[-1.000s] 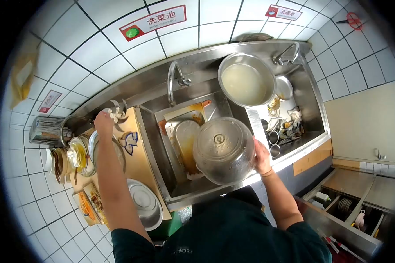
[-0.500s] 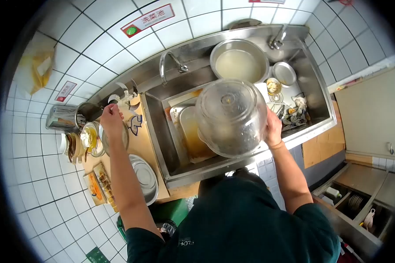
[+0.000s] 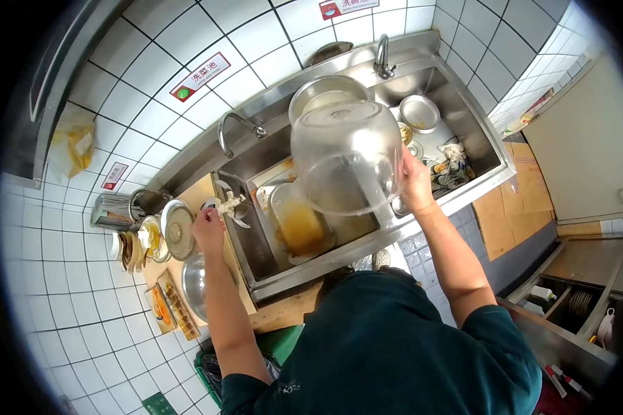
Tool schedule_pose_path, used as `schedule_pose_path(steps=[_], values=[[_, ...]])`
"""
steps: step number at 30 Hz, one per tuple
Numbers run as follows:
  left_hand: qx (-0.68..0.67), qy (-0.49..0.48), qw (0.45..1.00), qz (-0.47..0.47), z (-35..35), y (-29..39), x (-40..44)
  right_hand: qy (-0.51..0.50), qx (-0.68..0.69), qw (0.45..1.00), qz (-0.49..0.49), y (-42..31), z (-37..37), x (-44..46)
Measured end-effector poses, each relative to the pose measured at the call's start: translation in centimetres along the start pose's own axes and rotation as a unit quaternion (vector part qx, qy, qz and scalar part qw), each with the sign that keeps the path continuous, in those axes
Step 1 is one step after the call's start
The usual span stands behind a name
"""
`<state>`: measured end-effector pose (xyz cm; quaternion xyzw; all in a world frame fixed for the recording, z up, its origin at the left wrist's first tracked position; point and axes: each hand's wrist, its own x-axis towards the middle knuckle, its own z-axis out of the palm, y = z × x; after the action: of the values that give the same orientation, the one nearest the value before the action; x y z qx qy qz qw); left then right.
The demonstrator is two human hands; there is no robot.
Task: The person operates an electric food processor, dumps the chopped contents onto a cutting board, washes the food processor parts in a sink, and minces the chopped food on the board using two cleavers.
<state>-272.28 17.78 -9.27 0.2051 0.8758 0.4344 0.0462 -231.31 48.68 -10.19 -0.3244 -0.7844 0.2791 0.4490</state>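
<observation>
My right hand (image 3: 417, 182) grips the side of a large clear plastic bowl (image 3: 342, 155), held tilted above the left sink basin (image 3: 255, 256). A metal blade piece (image 3: 241, 220) with pale chopped food (image 3: 230, 203) stuck to it is pinched in my left hand (image 3: 209, 228), at the basin's left edge. Beneath the bowl, a metal tray (image 3: 299, 225) with brownish-yellow liquid lies in the basin. A round lid (image 3: 178, 233) rests on the wooden board just left of my left hand.
A large steel pot (image 3: 322, 88) stands behind the clear bowl. The right basin holds a small metal bowl (image 3: 419, 113) and dark utensils (image 3: 451, 173). Faucets (image 3: 225, 135) rise along the back. Food trays (image 3: 176, 304), bowls and a steel bowl (image 3: 195, 287) are at the left.
My left hand has moved right with the blade piece, from the board to the basin's edge. The clear bowl has been raised and tilted. The view has shifted.
</observation>
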Motion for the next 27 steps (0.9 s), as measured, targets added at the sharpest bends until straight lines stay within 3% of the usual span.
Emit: schedule_pose_path(steps=[6,9,12,16,22,25,27], values=[[0.079,-0.016,0.996,0.034,2.1,-0.1,-1.9,-0.024,0.067,0.992,0.109,1.0,-2.8,-0.8],[0.101,-0.029,0.994,0.01,2.3,4.4,-3.9,-0.018,0.062,0.991,0.117,1.1,-3.6,-0.9],[0.014,-0.049,0.998,-0.019,3.4,2.8,-3.2,-0.017,0.057,0.989,0.138,1.4,-4.0,-1.2],[0.009,-0.067,0.997,-0.027,3.7,3.8,-3.5,-0.015,0.076,0.98,0.182,2.4,-4.1,-2.0],[0.019,-0.076,0.997,-0.021,4.2,3.3,-3.3,0.07,-0.031,0.992,0.097,2.8,-4.0,-2.8],[0.024,-0.075,0.997,-0.014,4.2,1.9,-3.1,-0.038,0.087,0.969,0.228,3.3,-4.3,-3.0],[0.023,-0.08,0.996,-0.01,4.1,1.5,-2.8,-0.014,0.16,0.955,0.25,5.1,-2.7,-3.9]])
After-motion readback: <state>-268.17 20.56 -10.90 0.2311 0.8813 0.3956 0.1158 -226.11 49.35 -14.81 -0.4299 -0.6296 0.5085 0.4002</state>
